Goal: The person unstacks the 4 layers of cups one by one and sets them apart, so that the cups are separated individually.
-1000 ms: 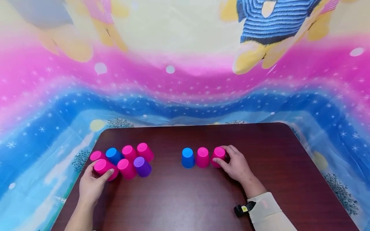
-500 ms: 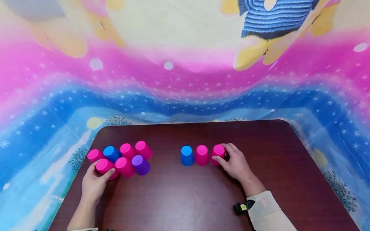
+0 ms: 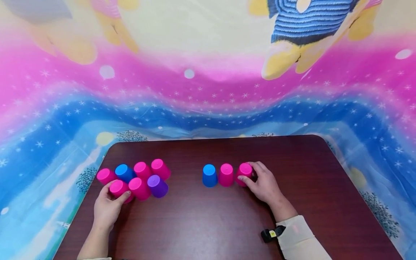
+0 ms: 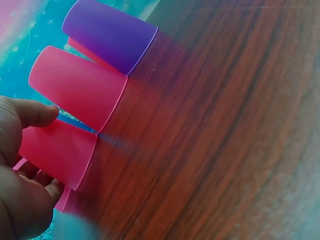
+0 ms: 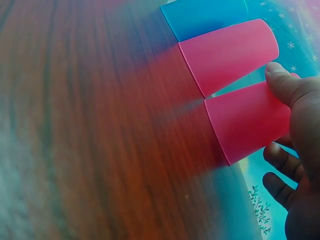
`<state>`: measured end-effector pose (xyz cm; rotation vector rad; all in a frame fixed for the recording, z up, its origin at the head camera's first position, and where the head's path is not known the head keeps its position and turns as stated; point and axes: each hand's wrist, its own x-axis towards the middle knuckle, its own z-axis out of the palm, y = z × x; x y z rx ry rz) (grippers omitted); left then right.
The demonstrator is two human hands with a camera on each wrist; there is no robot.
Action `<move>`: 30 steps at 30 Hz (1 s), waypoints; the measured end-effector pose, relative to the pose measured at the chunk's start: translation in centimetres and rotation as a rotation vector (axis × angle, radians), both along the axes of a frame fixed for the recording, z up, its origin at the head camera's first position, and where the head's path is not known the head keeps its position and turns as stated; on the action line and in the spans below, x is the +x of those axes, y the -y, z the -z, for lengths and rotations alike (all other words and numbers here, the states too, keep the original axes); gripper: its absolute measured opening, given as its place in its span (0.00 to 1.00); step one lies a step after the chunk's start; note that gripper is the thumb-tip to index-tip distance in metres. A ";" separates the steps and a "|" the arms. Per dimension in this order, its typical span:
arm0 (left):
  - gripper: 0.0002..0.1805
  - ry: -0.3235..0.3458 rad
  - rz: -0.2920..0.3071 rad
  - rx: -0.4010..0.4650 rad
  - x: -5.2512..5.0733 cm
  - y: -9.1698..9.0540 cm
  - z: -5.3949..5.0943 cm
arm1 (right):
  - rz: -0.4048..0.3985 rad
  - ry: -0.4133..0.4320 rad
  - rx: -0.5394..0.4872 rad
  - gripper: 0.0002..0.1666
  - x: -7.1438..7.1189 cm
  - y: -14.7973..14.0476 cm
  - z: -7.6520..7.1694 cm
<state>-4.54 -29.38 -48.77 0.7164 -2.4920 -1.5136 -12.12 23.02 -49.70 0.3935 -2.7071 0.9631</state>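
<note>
With thumb and fingers around its sides, my left hand [image 3: 107, 207] grips a pink cup [image 3: 119, 188] standing upside down at the front left of a group. Beside that cup stand another pink cup [image 3: 139, 188] and a purple cup [image 3: 158, 186]. Behind them are a pink cup [image 3: 105, 176], a blue cup [image 3: 125, 173] and two more pink cups. On the right, my right hand [image 3: 264, 185] holds a pink cup [image 5: 247, 120] between thumb and fingers. That cup ends a row with a middle pink cup [image 3: 226, 175] and a blue cup [image 3: 209, 176], all upside down.
The cups stand on a dark brown table [image 3: 201, 224] with rounded far corners. A patterned cloth backdrop [image 3: 201, 97] surrounds its far side and both sides. Bare tabletop separates the two cup groups. A black strap device [image 3: 272, 234] sits at my right wrist.
The pink cup in my left hand has shifted slightly right, closer to the pink cup beside it. My right hand keeps its hold on its cup. The head view has tilted a little.
</note>
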 end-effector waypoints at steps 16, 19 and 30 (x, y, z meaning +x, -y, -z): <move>0.49 -0.023 -0.026 0.069 0.2 -0.1 -1.1 | -0.001 0.006 -0.002 0.34 0.0 0.0 0.0; 0.47 -0.069 -0.042 0.079 0.2 -0.2 -2.0 | 0.002 0.013 0.000 0.34 0.1 -0.1 -0.2; 0.44 -0.186 -0.045 0.061 0.6 -1.5 -5.7 | -0.002 0.019 -0.002 0.34 0.2 0.0 -0.5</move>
